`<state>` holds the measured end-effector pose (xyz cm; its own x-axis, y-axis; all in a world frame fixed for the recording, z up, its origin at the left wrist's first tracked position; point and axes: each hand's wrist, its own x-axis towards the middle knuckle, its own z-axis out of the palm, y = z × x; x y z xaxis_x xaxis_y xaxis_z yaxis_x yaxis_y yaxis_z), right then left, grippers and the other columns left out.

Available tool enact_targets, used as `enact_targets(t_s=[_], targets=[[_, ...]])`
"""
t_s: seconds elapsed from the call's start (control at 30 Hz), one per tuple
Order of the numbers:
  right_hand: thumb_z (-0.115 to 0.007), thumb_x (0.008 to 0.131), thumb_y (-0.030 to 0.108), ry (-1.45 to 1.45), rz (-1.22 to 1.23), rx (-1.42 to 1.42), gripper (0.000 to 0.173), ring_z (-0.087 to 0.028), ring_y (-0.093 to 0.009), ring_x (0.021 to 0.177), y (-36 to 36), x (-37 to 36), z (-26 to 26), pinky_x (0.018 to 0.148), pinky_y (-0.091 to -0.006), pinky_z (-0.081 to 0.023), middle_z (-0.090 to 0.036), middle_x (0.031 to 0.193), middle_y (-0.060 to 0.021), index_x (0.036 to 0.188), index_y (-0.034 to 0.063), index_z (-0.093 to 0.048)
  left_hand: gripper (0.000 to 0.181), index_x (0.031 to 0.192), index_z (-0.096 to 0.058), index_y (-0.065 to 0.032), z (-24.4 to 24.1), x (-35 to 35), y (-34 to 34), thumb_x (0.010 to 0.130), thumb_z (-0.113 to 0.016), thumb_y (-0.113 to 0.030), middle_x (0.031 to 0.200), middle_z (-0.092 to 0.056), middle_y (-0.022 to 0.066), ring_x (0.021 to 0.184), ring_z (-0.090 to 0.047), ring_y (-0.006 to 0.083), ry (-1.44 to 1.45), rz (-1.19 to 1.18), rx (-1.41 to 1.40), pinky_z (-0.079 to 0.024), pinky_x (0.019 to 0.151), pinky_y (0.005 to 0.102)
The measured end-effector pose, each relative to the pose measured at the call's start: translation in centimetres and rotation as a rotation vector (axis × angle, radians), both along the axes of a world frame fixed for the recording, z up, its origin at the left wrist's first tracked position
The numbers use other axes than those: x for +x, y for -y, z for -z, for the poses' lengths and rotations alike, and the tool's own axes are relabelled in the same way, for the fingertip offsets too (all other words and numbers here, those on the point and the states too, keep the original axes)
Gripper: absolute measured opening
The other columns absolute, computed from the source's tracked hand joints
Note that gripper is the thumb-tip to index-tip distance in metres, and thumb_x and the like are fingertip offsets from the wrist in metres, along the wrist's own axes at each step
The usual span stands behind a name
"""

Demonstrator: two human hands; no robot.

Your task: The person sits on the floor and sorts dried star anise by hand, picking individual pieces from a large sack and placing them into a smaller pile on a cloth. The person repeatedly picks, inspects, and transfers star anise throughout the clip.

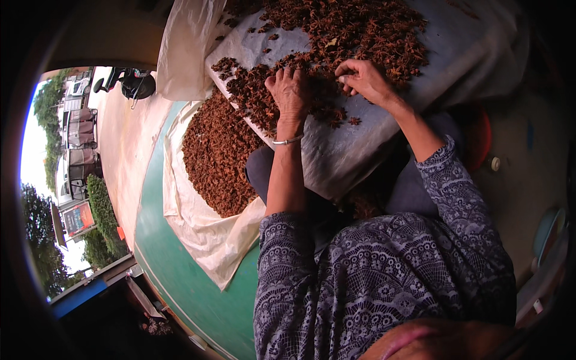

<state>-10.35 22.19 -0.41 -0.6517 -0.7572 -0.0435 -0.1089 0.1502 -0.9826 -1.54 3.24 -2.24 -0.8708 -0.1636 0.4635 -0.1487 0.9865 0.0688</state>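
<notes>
Dried star anise pods (360, 31) lie heaped on a table covered with plastic sheeting (333, 157). My left hand (288, 92), with a bangle at the wrist, rests palm down on the pods near the table's left edge; its fingertips reach into them, and whether it grips any is hidden. To its right, my right hand (364, 81) hovers over the near edge of the heap, thumb and forefinger close together; I cannot tell whether a pod is between them. A few loose pods (354, 121) lie between the hands and the near edge.
Left of the table, a large pile of star anise (220, 157) lies on a pale cloth (189, 202) on the green floor (198, 297). A translucent plastic sheet (184, 49) hangs at the table's far left. A red round object (479, 137) stands right of my knees.
</notes>
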Motion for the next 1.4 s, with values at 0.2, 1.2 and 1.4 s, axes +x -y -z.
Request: enact_targets(t_s=[0.2,1.2,1.4], targets=[[-0.063,0.088,0.034,-0.121,0.008,-0.198,0.037,-0.048,-0.003,0.066,1.7,0.3,-1.0,0.051,-0.0218,-0.038,-0.054,0.071,0.0026,0.103,0.0015,-0.056,0.011,0.078,-0.061,-0.0052,-3.4,-0.3,-3.8,0.074,-0.068,-0.013,0.074,-0.057,0.0074,0.070,-0.057,0.0240,-0.120,0.170,0.662,-0.042,0.067,0.0357],[-0.062,0.089,0.024,-0.067,0.328,-0.201,0.030,-0.055,-0.007,0.066,-2.2,-2.8,0.3,0.056,-0.0215,-0.046,-0.058,0.082,-0.0019,0.104,-0.0009,-0.057,0.014,0.069,-0.062,-0.0084,1.6,-2.1,-8.4,0.077,-0.054,-0.017,0.065,-0.061,0.0164,0.064,-0.062,0.0354,0.225,0.019,0.095,-0.047,0.056,0.0450],[-0.060,0.089,0.019,-0.157,0.357,-0.252,0.023,-0.055,-0.010,0.068,-3.2,-3.6,0.2,0.061,-0.0260,-0.046,-0.058,0.080,-0.0032,0.099,-0.0016,-0.058,0.020,0.082,-0.068,-0.0037,-4.0,1.3,-8.0,0.083,-0.058,-0.022,0.067,-0.064,0.0125,0.058,-0.062,0.0235,0.416,0.244,0.857,-0.048,0.055,0.0352]])
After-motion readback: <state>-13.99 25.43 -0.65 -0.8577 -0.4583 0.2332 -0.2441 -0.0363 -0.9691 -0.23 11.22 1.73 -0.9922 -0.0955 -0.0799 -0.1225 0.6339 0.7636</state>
